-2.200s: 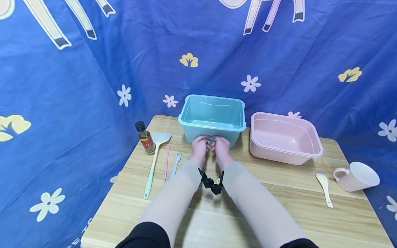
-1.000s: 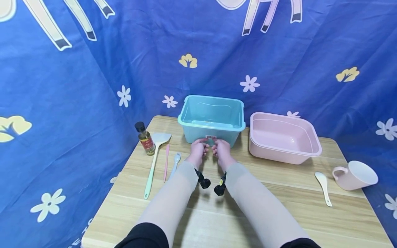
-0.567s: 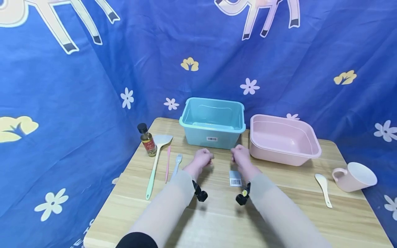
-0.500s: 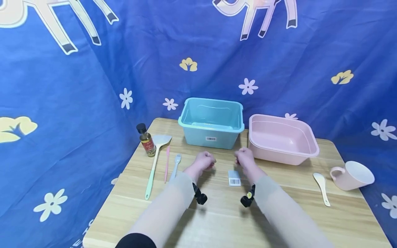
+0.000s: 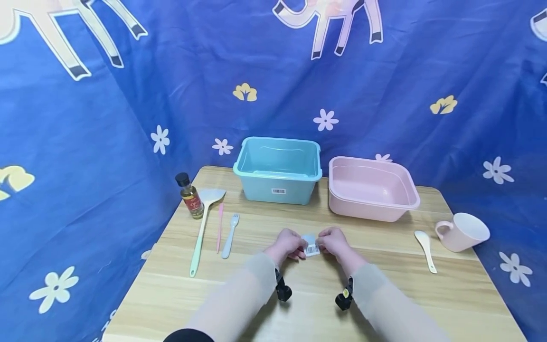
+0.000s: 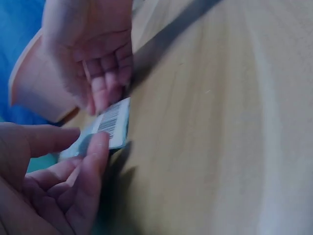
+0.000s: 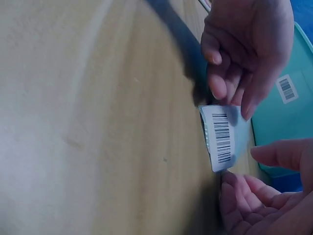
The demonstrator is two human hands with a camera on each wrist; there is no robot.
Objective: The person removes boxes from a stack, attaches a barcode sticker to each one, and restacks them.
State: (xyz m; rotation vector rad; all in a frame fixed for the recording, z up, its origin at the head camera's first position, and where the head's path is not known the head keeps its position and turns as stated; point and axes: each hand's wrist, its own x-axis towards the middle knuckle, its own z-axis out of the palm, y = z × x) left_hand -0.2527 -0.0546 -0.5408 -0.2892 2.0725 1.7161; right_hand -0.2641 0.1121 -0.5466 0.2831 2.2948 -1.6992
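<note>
A small white label sheet (image 5: 311,248) with a barcode is held just above the wooden table (image 5: 384,285), in front of me at mid-table. My left hand (image 5: 299,249) pinches its left end between thumb and forefinger, as the left wrist view shows for the hand (image 6: 83,147) and the sheet (image 6: 111,125). My right hand (image 5: 323,244) holds the other end; in the right wrist view its fingers (image 7: 239,193) curl under the sheet (image 7: 222,137). Behind stands a light blue bin (image 5: 278,171) with a barcode sticker (image 5: 278,191) on its front wall.
A pink basin (image 5: 372,190) stands right of the bin. A pink mug (image 5: 463,231) and a white spoon (image 5: 425,243) lie at the far right. At the left are a small oil bottle (image 5: 190,195), a spatula (image 5: 202,225), a pink utensil (image 5: 220,227) and a fork (image 5: 231,229).
Both hands left the bin's front wall, where a barcode sticker now shows, and drew back toward me. They parted over the label sheet on the table, then closed in and picked it up.
</note>
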